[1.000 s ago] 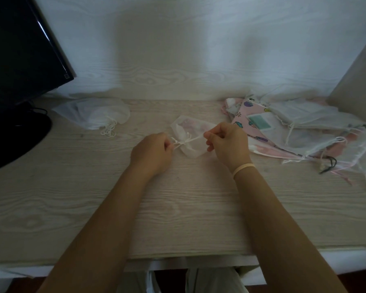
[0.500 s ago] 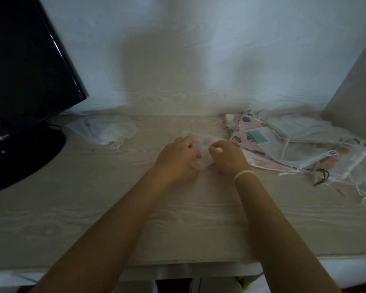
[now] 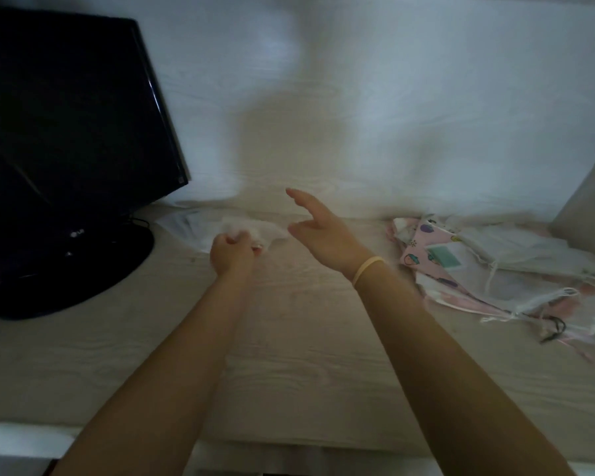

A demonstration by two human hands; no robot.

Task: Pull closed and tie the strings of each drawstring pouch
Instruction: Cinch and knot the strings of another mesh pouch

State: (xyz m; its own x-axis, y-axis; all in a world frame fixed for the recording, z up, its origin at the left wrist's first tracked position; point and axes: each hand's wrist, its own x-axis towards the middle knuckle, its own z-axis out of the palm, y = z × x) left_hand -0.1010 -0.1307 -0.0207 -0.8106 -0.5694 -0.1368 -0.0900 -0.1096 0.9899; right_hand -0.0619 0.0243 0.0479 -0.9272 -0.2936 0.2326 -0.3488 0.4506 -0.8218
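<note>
Progress, as we judge it: early, most of the work is ahead. Our left hand (image 3: pixel 232 250) has its fingers curled round a small white pouch (image 3: pixel 267 232) at the back left of the desk (image 3: pixel 289 338), right where another pale pouch (image 3: pixel 182 224) lies beside the monitor base (image 3: pixel 73 280). We read that as the finished-side pile, but the frame is soft and we can't make out a knot or cinched mouth on either one, so "tied" is a guess. We also can't separate the two pouches cleanly where they meet.

Our right hand (image 3: pixel 318 228) is in the air, fingers spread, holding nothing, well apart from everything. It wears a pale band (image 3: pixel 367 269) at the wrist.

Still to do: the heap of pouches (image 3: pixel 495 269) at the right, several overlapping, pink printed ones and sheer white ones. Loose white strings (image 3: pixel 492 274) trail from them and a dark cord (image 3: pixel 553 329) lies at the near edge. Mouths look uncinched as far as we can tell. Count unclear.

Writing: small pale logo on the monitor (image 3: pixel 66 115) stand neck, looks like "LG", blurred. The teal patch (image 3: pixel 443 257) on one pink pouch carries nothing we can read.
</note>
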